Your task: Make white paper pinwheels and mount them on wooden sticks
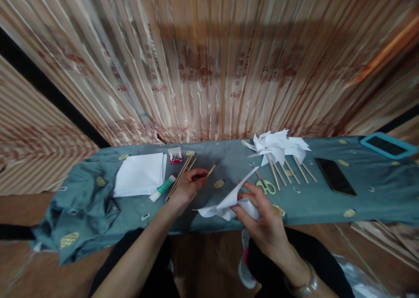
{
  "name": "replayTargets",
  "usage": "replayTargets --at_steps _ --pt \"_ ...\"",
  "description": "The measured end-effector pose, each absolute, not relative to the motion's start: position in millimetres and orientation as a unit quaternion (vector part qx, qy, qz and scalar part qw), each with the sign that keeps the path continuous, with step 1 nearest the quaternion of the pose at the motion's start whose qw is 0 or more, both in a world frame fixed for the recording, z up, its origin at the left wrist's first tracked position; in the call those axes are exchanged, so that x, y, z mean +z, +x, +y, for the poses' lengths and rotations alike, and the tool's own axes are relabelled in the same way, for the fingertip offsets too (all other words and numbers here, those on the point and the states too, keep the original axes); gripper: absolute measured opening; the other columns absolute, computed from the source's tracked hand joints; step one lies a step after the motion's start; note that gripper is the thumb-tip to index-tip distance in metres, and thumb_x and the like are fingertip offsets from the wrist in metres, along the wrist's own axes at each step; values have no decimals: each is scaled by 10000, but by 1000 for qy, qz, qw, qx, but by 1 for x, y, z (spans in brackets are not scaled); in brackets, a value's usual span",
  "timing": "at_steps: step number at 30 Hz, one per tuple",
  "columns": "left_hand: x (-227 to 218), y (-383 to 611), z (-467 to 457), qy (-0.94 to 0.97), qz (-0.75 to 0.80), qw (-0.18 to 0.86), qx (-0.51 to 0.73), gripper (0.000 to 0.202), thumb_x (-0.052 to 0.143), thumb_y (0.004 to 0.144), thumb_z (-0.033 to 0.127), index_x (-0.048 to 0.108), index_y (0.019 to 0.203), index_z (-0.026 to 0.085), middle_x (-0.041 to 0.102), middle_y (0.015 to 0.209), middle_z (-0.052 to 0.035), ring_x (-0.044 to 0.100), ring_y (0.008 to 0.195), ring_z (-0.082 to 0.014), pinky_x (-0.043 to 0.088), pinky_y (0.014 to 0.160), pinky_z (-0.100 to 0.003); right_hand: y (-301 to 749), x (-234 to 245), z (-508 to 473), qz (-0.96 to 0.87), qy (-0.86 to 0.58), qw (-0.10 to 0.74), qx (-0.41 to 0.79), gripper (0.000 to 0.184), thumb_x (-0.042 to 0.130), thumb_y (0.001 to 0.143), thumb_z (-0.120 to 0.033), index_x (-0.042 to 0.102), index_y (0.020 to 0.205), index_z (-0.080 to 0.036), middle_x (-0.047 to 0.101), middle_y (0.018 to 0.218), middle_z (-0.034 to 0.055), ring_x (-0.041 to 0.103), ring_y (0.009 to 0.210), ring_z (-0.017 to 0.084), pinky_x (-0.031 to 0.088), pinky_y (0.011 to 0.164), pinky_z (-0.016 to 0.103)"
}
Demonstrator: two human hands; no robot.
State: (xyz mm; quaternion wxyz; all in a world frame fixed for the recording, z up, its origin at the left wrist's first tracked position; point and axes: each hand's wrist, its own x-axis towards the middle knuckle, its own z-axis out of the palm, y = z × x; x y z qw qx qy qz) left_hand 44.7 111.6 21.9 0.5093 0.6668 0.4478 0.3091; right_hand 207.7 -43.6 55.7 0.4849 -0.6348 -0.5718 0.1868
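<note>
- Striped reddish-brown curtain [209, 62] hangs behind a low surface covered by a grey-blue cloth [229, 158] with gold motifs.
- The left hand [188, 185] rests on the cloth, at 10 o'clock from the other hand. Its fingers are pinched closed on a wooden stick [211, 171], whose free end points to 2 o'clock.
- The right hand [262, 221] is at the cloth's near edge, fingers curled tight around a folded white paper [229, 200]. The paper juts toward 10 o'clock, into the space between the two hands.
- At 9 o'clock from the left hand lie loose sticks [179, 178] and, just beside them, a glue stick [163, 188]. A stack of white sheets [140, 174] lies farther out.
- A small box of pins [176, 155] sits at 12 o'clock from the left hand.
- Scissors [266, 186] lie at 12 o'clock from the right hand, partly hidden.
- Paper pinwheels [278, 147] lie at 1 o'clock, their sticks fanned toward the near edge.
- A black phone [335, 176] lies at 3 o'clock from the scissors, with a blue-cased device [388, 146] beyond it.
</note>
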Motion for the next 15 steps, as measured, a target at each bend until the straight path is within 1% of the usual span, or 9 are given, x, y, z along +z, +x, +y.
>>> replayTargets --at_steps 1,3,5,7,9,11,13,15 --pt "28 45 97 601 418 596 331 256 686 713 246 716 935 122 717 816 -54 628 679 -141 484 650 -244 207 58 -44 -566 -631 494 192 430 637 825 -255 520 1239 -272 765 941 -13 728 852 167 582 757 262" --pt "37 45 72 480 376 713 346 330 785 624 329 733 886 136 695 737 -32 588 611 -119 455 612 -235 206 63 -44 -547 -625 516 210 423 648 822 -251 531 1227 -270 764 921 -14 729 782 152 585 667 226" --pt "44 45 56 403 355 773 338 398 855 537 370 740 835 132 670 664 -21 560 566 -103 422 581 -221 205 68 -44 -525 -619 539 225 417 661 820 -261 542 1219 -256 764 882 -15 716 677 137 567 555 196" --pt "48 45 47 371 343 799 326 432 881 501 391 742 814 127 667 651 -25 544 543 -98 388 549 -213 204 72 -47 -513 -616 555 222 426 677 815 -268 551 1221 -244 763 848 -14 703 616 131 546 491 180" --pt "52 44 46 366 330 812 313 416 887 501 397 741 779 125 650 626 -21 525 526 -91 362 532 -209 204 75 -51 -514 -613 564 204 439 687 815 -268 552 1233 -245 765 861 -6 714 643 138 561 518 184" --pt "56 41 47 380 313 817 300 368 880 526 394 736 728 122 617 602 -8 504 524 -82 355 535 -211 203 77 -58 -527 -607 566 184 454 679 826 -258 540 1258 -258 767 906 4 731 714 151 591 601 205" --pt "60 39 48 407 294 814 293 332 869 551 391 735 691 121 596 617 -5 500 551 -83 360 551 -216 202 78 -64 -548 -604 555 161 469 667 837 -245 526 1283 -273 768 944 11 738 756 159 604 667 226" --pt "63 37 49 429 281 805 300 308 862 564 387 745 682 128 595 649 -9 506 593 -92 367 574 -220 201 77 -70 -568 -608 538 138 472 660 840 -241 525 1292 -275 768 961 18 741 765 166 607 680 233"
